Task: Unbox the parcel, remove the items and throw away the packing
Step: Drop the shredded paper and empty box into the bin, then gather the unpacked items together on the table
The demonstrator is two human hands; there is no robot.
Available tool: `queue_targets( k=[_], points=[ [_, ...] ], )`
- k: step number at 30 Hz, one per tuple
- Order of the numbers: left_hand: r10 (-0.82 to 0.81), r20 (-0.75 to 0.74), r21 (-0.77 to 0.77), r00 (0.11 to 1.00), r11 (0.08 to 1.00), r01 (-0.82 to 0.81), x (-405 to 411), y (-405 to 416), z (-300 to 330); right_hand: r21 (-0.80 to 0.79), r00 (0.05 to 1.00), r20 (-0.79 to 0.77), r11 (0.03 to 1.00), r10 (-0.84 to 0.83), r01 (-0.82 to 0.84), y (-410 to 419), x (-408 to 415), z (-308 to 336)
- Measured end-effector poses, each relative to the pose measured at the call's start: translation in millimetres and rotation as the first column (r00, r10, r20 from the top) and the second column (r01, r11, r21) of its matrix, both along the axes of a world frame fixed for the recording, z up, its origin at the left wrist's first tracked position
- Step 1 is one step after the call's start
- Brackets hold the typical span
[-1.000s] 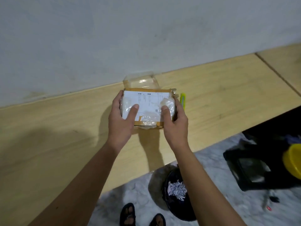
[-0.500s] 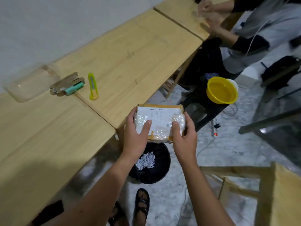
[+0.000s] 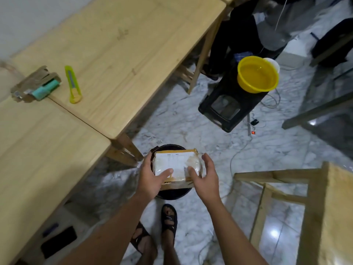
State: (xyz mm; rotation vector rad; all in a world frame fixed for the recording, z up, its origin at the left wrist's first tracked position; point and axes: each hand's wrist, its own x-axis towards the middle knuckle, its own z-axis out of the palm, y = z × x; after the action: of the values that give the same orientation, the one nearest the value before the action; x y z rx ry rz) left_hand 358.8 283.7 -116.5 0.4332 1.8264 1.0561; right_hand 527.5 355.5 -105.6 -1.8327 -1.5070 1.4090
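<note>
One cardboard parcel box (image 3: 176, 167), wrapped in clear tape with a white label on top, sits directly above one black round bin (image 3: 172, 193) on the marble floor (image 3: 191, 127). Two hands flank it: the left hand (image 3: 151, 177) curls round the box's left side with the thumb lying across the label, while the right hand (image 3: 207, 176) has its fingers spread and loose, the thumb touching the near right corner and the other fingers apart from the box's right edge. Whether the right hand bears any of the box's weight cannot be told. The bin's rim shows beyond the box on the far and near sides. Two sandalled feet (image 3: 169, 220) stand just behind the bin. To the left run two light wooden tabletops (image 3: 118, 44) joined edge to edge; their near corner and a table leg stand close to the bin's left. On the tables lie one yellow utility knife (image 3: 73, 84) and, beside it, one torn cardboard piece with a teal item (image 3: 36, 85) on it. To the right, a wooden frame (image 3: 282, 180) borders the open floor. Farther off, one yellow bowl (image 3: 257, 73) rests on one black stool (image 3: 231, 104), with cables trailing on the floor nearby, and a seated person (image 3: 275, 22) is partly visible at the top.
</note>
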Motion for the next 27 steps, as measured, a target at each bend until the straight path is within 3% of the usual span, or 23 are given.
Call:
queue_targets(
  k=[4,8,16,21,27],
  points=[
    [-0.044,-0.103,-0.052,0.994,0.998,0.039,-13.1,-3.3,-0.6,0.012,0.999,0.027,1.0,0.021,-0.022,3.3,6.0,-7.5],
    [-0.042,-0.145,0.017,0.988,0.999,0.045,-27.2,-3.0,8.0,0.02,0.998,-0.029,0.999,0.049,-0.049,8.8,-0.5,-0.5],
    [-0.009,-0.383,0.161,0.924,0.984,0.077,-65.1,2.7,59.2,0.133,0.97,-0.137,0.974,0.199,-0.181,18.6,-52.6,37.5],
    [0.23,-0.374,0.301,0.898,0.946,-0.117,-130.9,-6.6,102.1,0.232,0.908,-0.209,0.92,0.364,-0.316,26.6,-121.7,79.7],
    [0.411,-0.464,0.304,0.784,0.906,-0.295,-234.4,-58.6,121.2,0.306,0.808,-0.25,0.835,0.534,-0.458,29.4,-230.4,108.4]
  ],
)
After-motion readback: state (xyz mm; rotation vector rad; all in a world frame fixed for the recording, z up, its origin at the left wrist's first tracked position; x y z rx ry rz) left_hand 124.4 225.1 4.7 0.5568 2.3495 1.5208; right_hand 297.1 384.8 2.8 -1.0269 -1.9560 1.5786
